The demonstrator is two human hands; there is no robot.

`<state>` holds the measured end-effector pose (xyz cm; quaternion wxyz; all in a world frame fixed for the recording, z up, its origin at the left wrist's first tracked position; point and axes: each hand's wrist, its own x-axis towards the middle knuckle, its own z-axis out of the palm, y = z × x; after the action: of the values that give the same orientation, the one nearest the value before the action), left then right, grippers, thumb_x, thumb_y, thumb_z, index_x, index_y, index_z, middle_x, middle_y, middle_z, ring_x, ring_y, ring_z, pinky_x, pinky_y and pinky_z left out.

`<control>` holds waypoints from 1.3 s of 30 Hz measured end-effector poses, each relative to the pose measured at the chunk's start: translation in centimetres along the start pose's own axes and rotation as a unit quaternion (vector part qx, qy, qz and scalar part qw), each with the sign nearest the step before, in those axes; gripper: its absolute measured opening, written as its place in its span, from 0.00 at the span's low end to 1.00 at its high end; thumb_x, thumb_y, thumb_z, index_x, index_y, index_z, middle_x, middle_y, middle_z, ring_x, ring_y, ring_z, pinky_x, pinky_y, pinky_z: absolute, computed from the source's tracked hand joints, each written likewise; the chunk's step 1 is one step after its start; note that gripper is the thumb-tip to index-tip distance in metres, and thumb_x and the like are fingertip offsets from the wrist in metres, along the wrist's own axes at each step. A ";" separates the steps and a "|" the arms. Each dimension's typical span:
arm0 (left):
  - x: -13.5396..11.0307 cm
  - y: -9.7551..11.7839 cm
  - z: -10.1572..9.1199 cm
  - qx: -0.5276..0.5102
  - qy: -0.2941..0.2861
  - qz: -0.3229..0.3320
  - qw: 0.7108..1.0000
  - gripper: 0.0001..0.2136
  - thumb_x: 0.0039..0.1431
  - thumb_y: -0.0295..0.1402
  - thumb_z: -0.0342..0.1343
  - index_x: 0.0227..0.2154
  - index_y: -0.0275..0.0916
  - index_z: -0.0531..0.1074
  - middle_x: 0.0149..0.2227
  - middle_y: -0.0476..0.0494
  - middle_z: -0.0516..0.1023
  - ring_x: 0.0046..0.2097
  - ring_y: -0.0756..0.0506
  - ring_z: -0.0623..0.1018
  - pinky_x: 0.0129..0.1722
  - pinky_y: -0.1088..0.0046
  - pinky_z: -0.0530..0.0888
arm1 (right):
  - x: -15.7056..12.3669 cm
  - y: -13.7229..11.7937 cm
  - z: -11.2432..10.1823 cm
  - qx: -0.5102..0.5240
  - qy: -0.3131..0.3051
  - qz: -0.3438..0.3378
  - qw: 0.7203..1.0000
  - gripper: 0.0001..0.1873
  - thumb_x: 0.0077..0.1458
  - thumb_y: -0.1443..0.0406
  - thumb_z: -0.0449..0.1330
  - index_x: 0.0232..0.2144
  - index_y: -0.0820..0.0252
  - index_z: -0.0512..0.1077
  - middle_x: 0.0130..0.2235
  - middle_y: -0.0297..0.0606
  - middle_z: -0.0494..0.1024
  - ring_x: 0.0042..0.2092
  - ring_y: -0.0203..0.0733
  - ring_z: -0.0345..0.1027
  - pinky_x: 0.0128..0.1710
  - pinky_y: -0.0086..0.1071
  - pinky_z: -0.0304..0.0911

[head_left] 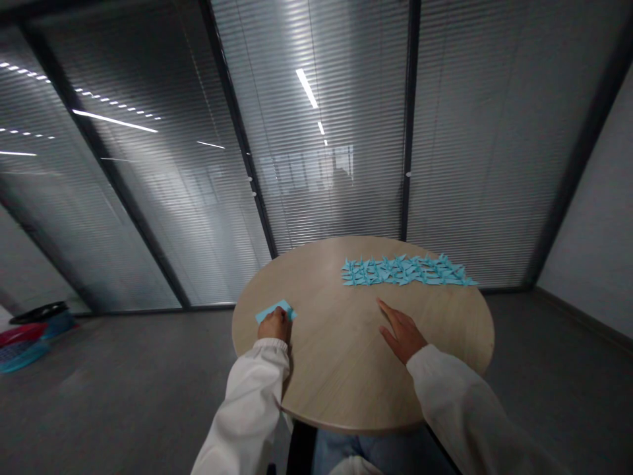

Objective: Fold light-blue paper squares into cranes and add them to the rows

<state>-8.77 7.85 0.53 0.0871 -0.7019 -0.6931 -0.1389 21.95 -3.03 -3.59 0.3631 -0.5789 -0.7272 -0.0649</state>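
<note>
Blue paper (268, 309) lies on the left part of the round wooden table (336, 363), partly beneath the left hand (273, 325); nearest of all are the jeans (390, 452) at the near edge, then the two white sleeves (254, 389) reaching in over the top; the left hand's fingers are curled in and bunched on the paper, though whether they pinch it or only press it down I cannot tell; the right hand (401, 332) is spread, thumb apart from the fingers, with nothing in it; to handle the paper well, I would keep it flat against the wood, square its edges before bearing down, and run a fingertip firmly along any crease; the free right hand could steady the other end, since so light a piece would probably slide; the paper looks pale blue, narrow and set at a slant, with a straight far edge and its corners showing past the hand; its layers are too small to count; beyond the right hand sit many pointed blue folded pieces (400, 270), packed in a long band; behind the table rise glass panels with blinds (321, 218)
</note>
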 end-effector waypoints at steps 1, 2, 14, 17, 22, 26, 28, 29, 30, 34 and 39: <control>0.0 0.0 -0.1 -0.013 -0.002 -0.013 1.000 0.12 0.55 0.35 0.41 0.34 0.38 0.67 0.34 0.39 0.75 0.36 0.43 0.74 0.29 0.73 0.63 | 0.0 0.1 0.1 0.002 0.001 0.000 1.000 0.30 0.52 0.66 0.45 0.57 0.58 0.42 0.49 0.43 0.64 0.49 0.45 0.58 0.48 0.44 0.54; 0.0 0.0 -0.2 -0.025 -0.003 -0.025 0.999 0.12 0.56 0.36 0.40 0.35 0.38 0.67 0.33 0.39 0.75 0.35 0.43 0.74 0.28 0.73 0.63 | 0.0 0.1 0.2 0.003 0.003 -0.001 1.000 0.30 0.52 0.66 0.45 0.57 0.58 0.42 0.49 0.43 0.64 0.49 0.45 0.58 0.49 0.44 0.53; -0.5 -0.4 -1.7 -0.155 0.123 -0.135 0.971 0.14 0.57 0.35 0.39 0.41 0.33 0.61 0.28 0.39 0.74 0.28 0.43 0.73 0.25 0.72 0.62 | -0.2 0.4 0.4 0.008 0.016 -0.006 1.000 0.30 0.51 0.67 0.46 0.57 0.59 0.43 0.47 0.43 0.67 0.47 0.43 0.60 0.48 0.43 0.55; -0.5 -0.5 -1.9 -0.197 0.131 -0.146 0.961 0.13 0.56 0.34 0.42 0.42 0.34 0.60 0.32 0.40 0.74 0.30 0.45 0.74 0.26 0.73 0.63 | -0.1 0.4 0.4 0.011 0.016 -0.009 1.000 0.30 0.51 0.67 0.46 0.56 0.61 0.44 0.46 0.45 0.67 0.47 0.44 0.61 0.48 0.43 0.55; -0.9 -0.7 -2.1 -0.290 0.185 -0.163 0.925 0.15 0.54 0.35 0.45 0.45 0.37 0.57 0.31 0.44 0.75 0.31 0.47 0.74 0.30 0.74 0.65 | -0.1 0.5 0.3 0.019 0.018 -0.015 1.000 0.30 0.50 0.69 0.46 0.56 0.61 0.44 0.45 0.45 0.67 0.46 0.44 0.61 0.46 0.44 0.56; -1.1 -0.1 -2.4 -0.400 0.217 -0.177 0.873 0.18 0.49 0.39 0.50 0.43 0.40 0.59 0.26 0.49 0.73 0.30 0.49 0.73 0.30 0.76 0.66 | 0.0 0.1 0.1 0.037 0.015 -0.008 0.999 0.30 0.50 0.69 0.46 0.56 0.61 0.45 0.46 0.45 0.67 0.47 0.44 0.61 0.46 0.44 0.56; -1.0 0.9 -2.7 -0.465 0.205 -0.150 0.848 0.20 0.45 0.40 0.53 0.42 0.40 0.60 0.22 0.52 0.72 0.26 0.51 0.72 0.26 0.78 0.65 | 0.3 -0.6 -0.1 0.047 0.023 -0.014 0.999 0.29 0.50 0.69 0.46 0.56 0.60 0.45 0.48 0.44 0.65 0.49 0.43 0.59 0.47 0.43 0.56; -0.9 1.5 -2.9 -0.507 0.185 -0.130 0.832 0.20 0.44 0.40 0.54 0.41 0.39 0.60 0.19 0.54 0.70 0.22 0.52 0.70 0.23 0.79 0.64 | 0.6 -1.1 -0.4 0.049 0.029 -0.030 0.998 0.29 0.50 0.69 0.46 0.55 0.59 0.47 0.50 0.43 0.64 0.50 0.43 0.58 0.48 0.42 0.56; -0.8 2.3 -3.1 -0.550 0.160 -0.112 0.812 0.21 0.44 0.40 0.54 0.41 0.38 0.59 0.17 0.56 0.67 0.19 0.53 0.67 0.20 0.80 0.62 | 0.9 -1.7 -0.6 0.046 0.034 -0.048 0.997 0.28 0.50 0.69 0.47 0.55 0.58 0.49 0.51 0.42 0.62 0.52 0.42 0.55 0.50 0.41 0.54; -0.5 5.7 -3.5 -0.667 0.049 -0.072 0.740 0.23 0.40 0.40 0.57 0.39 0.36 0.60 0.12 0.61 0.59 0.13 0.56 0.60 0.15 0.83 0.56 | 2.4 -4.6 -1.9 0.002 0.045 -0.128 0.991 0.29 0.45 0.73 0.51 0.51 0.53 0.57 0.57 0.38 0.52 0.57 0.45 0.44 0.54 0.44 0.47; -1.2 9.3 -2.6 -0.719 -0.063 -0.052 0.691 0.26 0.34 0.42 0.61 0.37 0.35 0.62 0.13 0.58 0.64 0.13 0.56 0.62 0.14 0.83 0.58 | 3.3 -5.8 -2.5 -0.020 0.074 -0.189 0.979 0.24 0.45 0.74 0.52 0.45 0.50 0.65 0.57 0.33 0.52 0.58 0.45 0.41 0.54 0.48 0.43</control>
<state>0.26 5.72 3.25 -0.4952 -0.5204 -0.4207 -0.5540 17.65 -3.52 2.10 0.3853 -0.4317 -0.7932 -0.1895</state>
